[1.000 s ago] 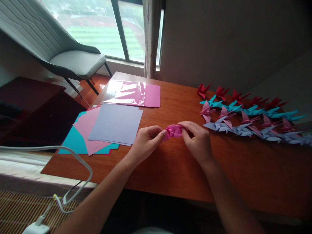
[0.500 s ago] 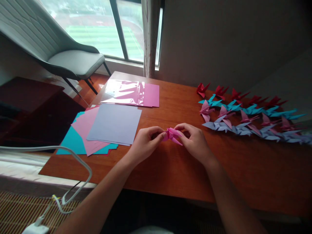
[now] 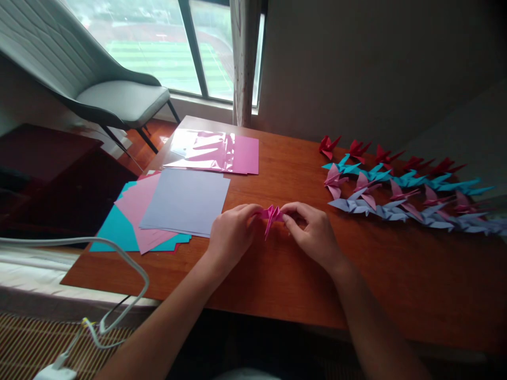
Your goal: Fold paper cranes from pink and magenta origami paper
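Note:
Between my two hands, above the brown table, is a bright pink origami crane. My left hand is closed, pinching the crane's left end between thumb and fingers. On the other side, the thumb and fingertips of my right hand pinch its right end. The folded middle stands up between them, and a narrow pointed part hangs below. My fingers cover both tips of the paper.
Loose lavender sheets overlap pink sheets and turquoise sheets at left. Behind lies a clear packet of magenta paper. Rows of red cranes, turquoise cranes, pink cranes and lavender cranes stand at right. A white cable crosses the left edge.
The pink crane has turned between my hands, so its folded parts now point down toward me. My hands have moved slightly apart, each gripping one end.

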The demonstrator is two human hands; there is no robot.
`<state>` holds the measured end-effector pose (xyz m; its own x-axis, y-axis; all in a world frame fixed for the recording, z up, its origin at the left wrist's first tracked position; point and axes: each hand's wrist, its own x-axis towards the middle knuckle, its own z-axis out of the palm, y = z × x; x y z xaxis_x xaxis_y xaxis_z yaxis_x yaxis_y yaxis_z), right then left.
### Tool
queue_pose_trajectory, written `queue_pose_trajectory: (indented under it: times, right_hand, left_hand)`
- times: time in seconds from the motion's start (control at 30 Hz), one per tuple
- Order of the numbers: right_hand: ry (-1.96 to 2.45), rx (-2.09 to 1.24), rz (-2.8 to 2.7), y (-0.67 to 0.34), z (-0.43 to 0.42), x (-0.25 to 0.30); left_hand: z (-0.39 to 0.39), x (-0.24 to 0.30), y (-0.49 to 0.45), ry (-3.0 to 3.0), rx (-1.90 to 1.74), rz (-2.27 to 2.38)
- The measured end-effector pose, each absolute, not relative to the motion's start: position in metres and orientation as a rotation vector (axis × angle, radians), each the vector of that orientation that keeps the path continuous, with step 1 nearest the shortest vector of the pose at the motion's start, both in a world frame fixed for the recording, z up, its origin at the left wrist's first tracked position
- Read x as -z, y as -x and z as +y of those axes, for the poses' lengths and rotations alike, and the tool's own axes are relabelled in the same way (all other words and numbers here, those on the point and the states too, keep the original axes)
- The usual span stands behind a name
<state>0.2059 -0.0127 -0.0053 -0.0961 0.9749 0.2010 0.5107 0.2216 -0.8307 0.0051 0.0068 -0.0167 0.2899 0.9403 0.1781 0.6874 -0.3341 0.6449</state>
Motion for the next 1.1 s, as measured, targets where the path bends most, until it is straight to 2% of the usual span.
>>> queue_pose_trajectory:
  times: [0.37, 0.57, 0.67, 1.1]
  right_hand:
    - [1.383, -0.887, -1.595, -0.204, -0.016, 0.007]
    - [1.146, -1.397, -1.148, -0.205, -0.018, 0.0]
    - [1.072, -1.529, -1.006, -0.202, -0.018, -0.001]
    - [1.037, -1.636, -0.93, -0.201, -0.016, -0.002]
  left_hand:
    - [0.005, 0.003, -0.011, -1.898, -0.777, 1.166]
    - [0.005, -0.007, -0.009, -1.334, -0.727, 0.869]
    - [0.005, -0.007, -0.008, -1.158, -0.703, 0.776]
    - [0.006, -0.008, -0.007, -0.957, -0.666, 0.711]
